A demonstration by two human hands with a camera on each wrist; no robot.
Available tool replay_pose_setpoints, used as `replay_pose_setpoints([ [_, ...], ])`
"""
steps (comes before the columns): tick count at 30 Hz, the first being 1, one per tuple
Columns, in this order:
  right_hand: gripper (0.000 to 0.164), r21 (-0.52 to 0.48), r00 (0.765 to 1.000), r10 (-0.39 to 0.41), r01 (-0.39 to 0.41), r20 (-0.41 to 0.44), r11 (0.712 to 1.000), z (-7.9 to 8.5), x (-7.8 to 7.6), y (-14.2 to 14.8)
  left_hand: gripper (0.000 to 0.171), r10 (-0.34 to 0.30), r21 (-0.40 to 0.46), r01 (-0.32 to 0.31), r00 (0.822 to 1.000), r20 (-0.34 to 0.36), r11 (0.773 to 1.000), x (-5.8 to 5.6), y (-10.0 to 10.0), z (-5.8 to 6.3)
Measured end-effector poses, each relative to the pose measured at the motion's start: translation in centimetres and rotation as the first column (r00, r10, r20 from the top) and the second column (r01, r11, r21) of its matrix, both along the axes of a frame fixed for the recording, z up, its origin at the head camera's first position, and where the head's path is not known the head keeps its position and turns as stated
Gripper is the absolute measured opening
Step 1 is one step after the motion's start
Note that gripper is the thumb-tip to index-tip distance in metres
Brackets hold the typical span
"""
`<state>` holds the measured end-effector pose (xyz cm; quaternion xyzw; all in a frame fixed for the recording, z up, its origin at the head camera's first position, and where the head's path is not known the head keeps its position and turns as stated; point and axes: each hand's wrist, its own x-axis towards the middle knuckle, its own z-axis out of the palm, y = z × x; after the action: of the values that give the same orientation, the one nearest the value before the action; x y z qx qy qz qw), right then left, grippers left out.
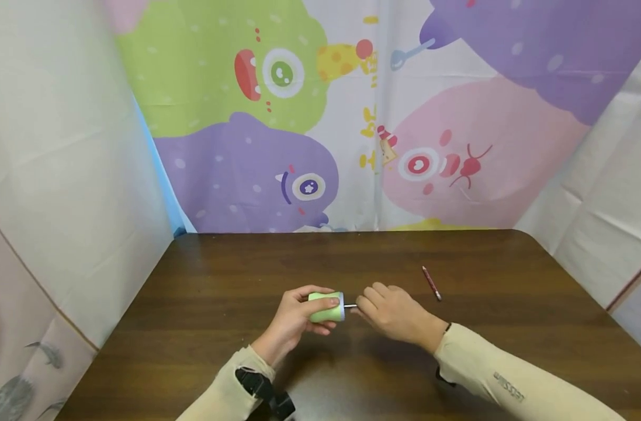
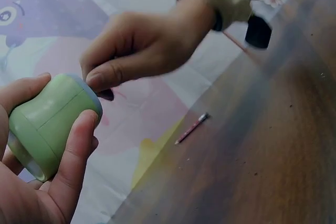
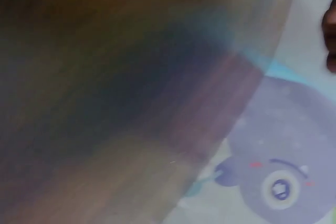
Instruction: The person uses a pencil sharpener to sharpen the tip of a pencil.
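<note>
My left hand (image 1: 293, 316) grips a small green pencil sharpener (image 1: 320, 317) with a pale blue end, thumb on one side and fingers on the other. From that end a thin metal crank rod (image 1: 350, 306) points toward my right hand (image 1: 396, 313). The curled fingers of the right hand pinch the crank's outer end and hide most of it. In the left wrist view the sharpener's green body (image 2: 55, 116) shows a thin seam, and a dark bit of the crank (image 2: 106, 94) peeks out under the right thumb. The right wrist view is mostly blurred.
A dark red pencil (image 1: 432, 283) lies on the brown wooden table (image 1: 236, 275), right of and beyond my hands. A cartoon-print curtain (image 1: 352, 193) hangs behind the table's back edge. Pale cloth walls (image 1: 62, 146) stand at both sides.
</note>
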<state>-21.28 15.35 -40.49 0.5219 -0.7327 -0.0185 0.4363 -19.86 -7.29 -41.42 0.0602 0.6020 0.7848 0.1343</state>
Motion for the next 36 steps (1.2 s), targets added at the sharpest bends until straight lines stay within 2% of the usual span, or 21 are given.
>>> replay_pose_setpoints([
  [5, 0.036, -0.136, 0.984, 0.138, -0.122, 0.112, 0.983, -1.5, -0.9, -0.1, 0.032, 0.008, 0.007, -0.008, 1.000, -0.017, 1.000, 0.3, 0.5, 0.1],
  [7, 0.033, -0.237, 0.924, 0.187, -0.109, 0.334, 0.965, -1.5, -0.3, -0.5, 0.033, 0.015, 0.003, -0.015, 1.000, -0.019, 1.000, 0.4, 0.6, 0.1],
  [8, 0.035, -0.281, 0.851, 0.207, -0.073, 0.482, 0.957, -1.3, 0.1, -0.7, 0.034, 0.018, -0.003, -0.018, 1.000, -0.025, 1.000, 0.4, 0.6, 0.2],
  [9, 0.036, -0.315, 0.736, 0.226, -0.018, 0.639, 0.949, -1.0, 0.5, -0.9, 0.034, 0.020, -0.008, -0.020, 0.999, -0.030, 1.000, 0.4, 0.6, 0.2],
  [10, 0.039, -0.335, 0.551, 0.253, 0.052, 0.796, 0.941, -0.5, 0.9, -1.0, 0.034, 0.021, -0.013, -0.021, 0.999, -0.034, 1.000, 0.4, 0.6, 0.2],
  [13, 0.042, -0.252, -0.192, 0.326, 0.331, 0.926, 0.909, 1.2, 1.2, -1.3, 0.035, 0.016, -0.025, -0.017, 0.999, -0.049, 1.000, 0.4, 0.5, 0.3],
  [14, 0.044, -0.176, -0.383, 0.336, 0.396, 0.860, 0.901, 1.7, 1.0, -1.2, 0.035, 0.008, -0.031, -0.010, 0.999, -0.052, 0.999, 0.4, 0.5, 0.3],
  [15, 0.044, -0.096, -0.524, 0.335, 0.429, 0.783, 0.898, 2.2, 0.8, -1.2, 0.035, -0.001, -0.036, -0.001, 0.999, -0.051, 0.999, 0.4, 0.5, 0.3],
  [16, 0.043, -0.027, -0.621, 0.324, 0.438, 0.713, 0.899, 2.5, 0.6, -1.1, 0.036, -0.010, -0.040, 0.008, 0.999, -0.050, 0.999, 0.3, 0.5, 0.2],
  [18, 0.042, 0.043, -0.678, 0.263, 0.399, 0.686, 0.916, 3.0, 0.3, -0.9, 0.037, -0.022, -0.046, 0.020, 0.999, -0.041, 0.999, 0.2, 0.4, 0.0],
  [20, 0.042, 0.045, -0.595, 0.187, 0.354, 0.781, 0.934, 3.3, 0.3, -0.8, 0.037, -0.029, -0.042, 0.027, 0.999, -0.028, 0.999, 0.2, 0.3, -0.2],
  [21, 0.041, 0.029, -0.487, 0.135, 0.314, 0.863, 0.949, 3.4, 0.4, -0.7, 0.037, -0.029, -0.037, 0.028, 0.999, -0.019, 0.999, 0.2, 0.3, -0.2],
  [22, 0.040, 0.021, -0.333, 0.072, 0.269, 0.940, 0.963, 3.5, 0.6, -0.6, 0.036, -0.028, -0.031, 0.027, 1.000, -0.012, 0.999, 0.1, 0.3, -0.2],
  [23, 0.039, 0.017, -0.127, 0.010, 0.212, 0.992, 0.977, 3.4, 0.7, -0.5, 0.034, -0.028, -0.024, 0.028, 1.000, -0.008, 0.999, 0.2, 0.2, -0.2],
  [24, 0.039, 0.037, 0.123, -0.054, 0.140, 0.991, 0.989, 3.3, 0.8, -0.3, 0.033, -0.029, -0.016, 0.029, 1.000, -0.002, 0.999, 0.1, 0.2, -0.2],
  [26, 0.036, 0.118, 0.639, -0.113, 0.035, 0.761, 0.992, 2.9, 0.8, 0.0, 0.031, -0.030, -0.001, 0.030, 1.000, 0.007, 1.000, 0.1, 0.1, -0.1],
  [27, 0.035, 0.137, 0.824, -0.088, 0.013, 0.559, 0.991, 2.6, 0.7, 0.2, 0.029, -0.027, 0.008, 0.027, 1.000, 0.010, 1.000, 0.1, 0.1, -0.1],
  [28, 0.034, 0.140, 0.929, -0.045, -0.007, 0.366, 0.990, 2.3, 0.4, 0.3, 0.027, -0.023, 0.016, 0.023, 1.000, 0.013, 1.000, 0.1, 0.1, 0.0],
  [29, 0.034, 0.129, 0.982, 0.004, -0.029, 0.190, 0.991, 2.0, 0.1, 0.4, 0.025, -0.020, 0.021, 0.019, 1.000, 0.017, 1.000, 0.1, 0.0, 0.1],
  [31, 0.032, 0.103, 0.997, 0.079, -0.077, -0.022, 0.992, 1.3, -0.5, 0.4, 0.023, -0.013, 0.030, 0.012, 1.000, 0.028, 0.999, 0.1, 0.0, 0.2],
  [36, 0.028, -0.069, 0.982, 0.186, -0.187, -0.021, 0.980, -0.4, -1.3, -0.3, 0.020, -0.017, 0.042, 0.015, 0.999, 0.047, 0.999, 0.4, 0.1, 0.3],
])
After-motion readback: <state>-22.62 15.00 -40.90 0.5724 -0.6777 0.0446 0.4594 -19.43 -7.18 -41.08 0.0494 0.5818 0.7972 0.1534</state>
